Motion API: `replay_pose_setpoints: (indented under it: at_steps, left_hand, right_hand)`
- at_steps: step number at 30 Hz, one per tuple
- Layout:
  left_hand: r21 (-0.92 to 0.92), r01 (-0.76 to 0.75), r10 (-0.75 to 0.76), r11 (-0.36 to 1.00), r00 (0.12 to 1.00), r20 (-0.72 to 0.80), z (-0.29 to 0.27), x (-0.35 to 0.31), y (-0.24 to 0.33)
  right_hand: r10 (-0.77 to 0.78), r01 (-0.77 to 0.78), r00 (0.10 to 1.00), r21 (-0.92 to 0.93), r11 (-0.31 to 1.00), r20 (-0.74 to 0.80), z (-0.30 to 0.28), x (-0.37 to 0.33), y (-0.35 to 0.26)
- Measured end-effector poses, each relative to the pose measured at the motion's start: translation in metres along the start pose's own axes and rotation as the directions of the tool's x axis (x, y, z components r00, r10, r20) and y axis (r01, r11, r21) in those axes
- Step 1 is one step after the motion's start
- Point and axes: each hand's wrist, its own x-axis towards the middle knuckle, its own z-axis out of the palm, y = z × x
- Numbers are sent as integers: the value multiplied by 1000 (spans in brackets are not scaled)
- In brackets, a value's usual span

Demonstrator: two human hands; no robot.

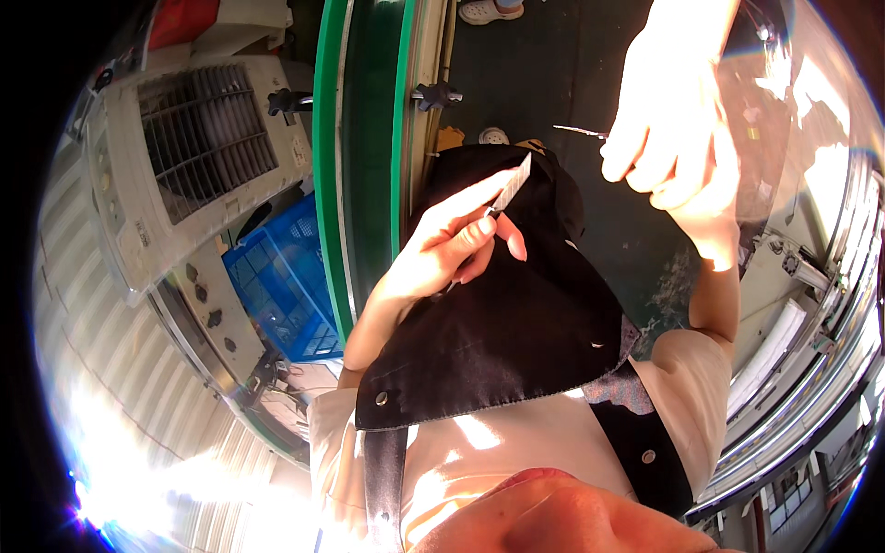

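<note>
My left hand (452, 241) is closed around a small knife, its short, pale, pointed blade (513, 184) angled up and to the right in front of my black apron (498, 341). My palm mostly hides the handle. On the right, my right hand (702, 205) is raised with curled fingers, washed out by strong sunlight. Another person's hand (650, 115) comes down from the top edge and overlaps it. A thin pointed metal piece (581, 131) sticks out leftward from that person's fist. Whatever lies between the two hands is hidden.
A green-edged frame (327, 166) with dark knobs (436, 96) runs along my left. Beyond it are a blue plastic crate (286, 276) and a pale machine with a grille (207, 138). Shoes (490, 11) show on the dark floor; metal rails (830, 369) curve at far right.
</note>
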Motion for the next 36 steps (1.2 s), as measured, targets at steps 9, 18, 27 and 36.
replay_pose_setpoints:
  at_steps: [9,18,27,36]
  left_hand:
    - [-353,-39,-61,935,962,-267,-22,6,-21]
    - [-426,-238,51,873,913,-405,-22,8,-26]
    - [-123,-416,311,901,818,-484,-11,11,-30]
    - [-13,-322,272,947,821,-502,-6,5,-21]
  right_hand:
    - [3,3,995,56,998,-99,39,42,-31]
    - [55,-121,986,455,882,155,112,37,-60]
    - [-46,-81,984,659,747,173,131,37,-82]
    - [123,-158,987,630,760,100,109,54,-91]
